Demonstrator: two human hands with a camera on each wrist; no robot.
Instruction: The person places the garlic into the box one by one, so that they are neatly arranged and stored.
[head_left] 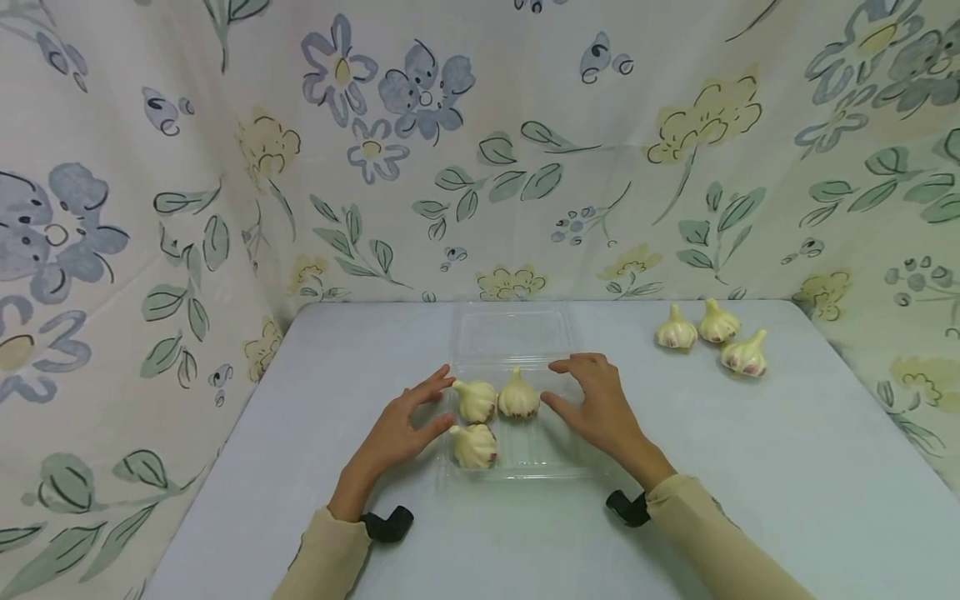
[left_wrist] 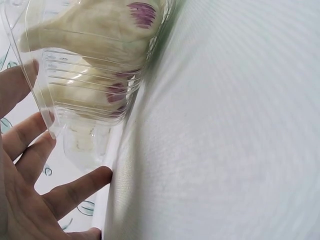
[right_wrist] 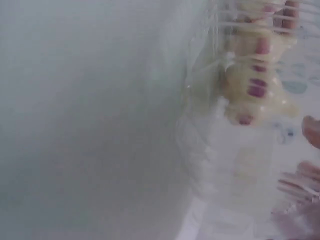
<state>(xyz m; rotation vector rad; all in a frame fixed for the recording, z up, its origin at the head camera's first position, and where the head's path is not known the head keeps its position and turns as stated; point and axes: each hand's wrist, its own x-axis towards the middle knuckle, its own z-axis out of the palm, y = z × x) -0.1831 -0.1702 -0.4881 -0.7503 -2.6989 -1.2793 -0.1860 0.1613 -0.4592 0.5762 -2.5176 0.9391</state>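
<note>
A clear plastic clamshell box (head_left: 543, 450) lies open on the table, its lid (head_left: 513, 332) folded back toward the far edge. Inside it are three garlic bulbs: one at back left (head_left: 476, 401), one at front left (head_left: 474, 447) and one at back middle (head_left: 519, 395). My left hand (head_left: 397, 429) is spread at the box's left side; in the left wrist view its thumb and some fingertips touch the rim (left_wrist: 42, 102). Above the right part of the box, my right hand (head_left: 600, 408) has its fingers apart, thumb close to the middle bulb. The right wrist view is blurred.
Three more garlic bulbs sit together at the table's back right: a left one (head_left: 676, 332), a rear one (head_left: 719, 322) and a front one (head_left: 745, 356). Flowered curtain (head_left: 450, 200) hangs behind and beside the white table (head_left: 757, 467).
</note>
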